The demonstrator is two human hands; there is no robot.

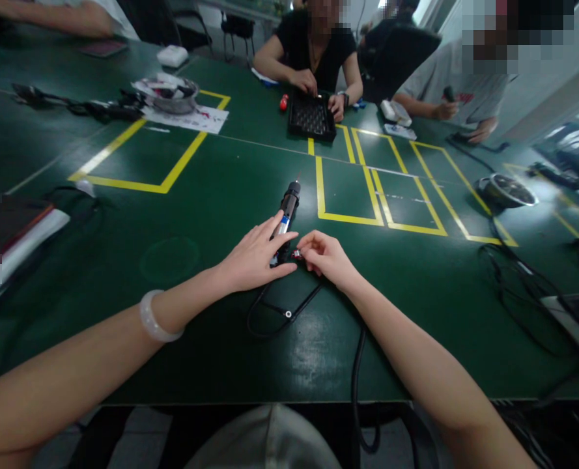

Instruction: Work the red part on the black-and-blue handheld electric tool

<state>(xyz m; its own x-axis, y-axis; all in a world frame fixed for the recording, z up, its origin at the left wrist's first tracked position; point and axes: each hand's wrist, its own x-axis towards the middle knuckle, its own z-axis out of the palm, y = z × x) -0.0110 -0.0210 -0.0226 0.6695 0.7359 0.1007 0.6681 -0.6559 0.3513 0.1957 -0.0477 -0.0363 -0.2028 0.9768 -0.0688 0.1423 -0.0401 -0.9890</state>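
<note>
A dark cylindrical tool [289, 203] with a silver and blue middle lies on the green table [230, 365], its thin red-tipped end pointing away from me. My left hand [257, 255] rests against the tool's near part, fingers spread. Just right of it, my right hand [325, 257] pinches a small metallic and red piece [297, 254] between thumb and fingers. Parts of the tool's lower end are hidden by my left fingers. A thin black cable [257, 333] loops on the table below both hands, with a small ring-shaped piece [288, 314] on it.
Across the table a person handles a black tray [312, 117]. Another person sits at the upper right. Yellow tape [352, 218] marks rectangles. A metal bowl [172, 98] stands at the upper left, a second bowl [508, 190] and cables at the right. A dark notebook-like object [10, 234] lies left.
</note>
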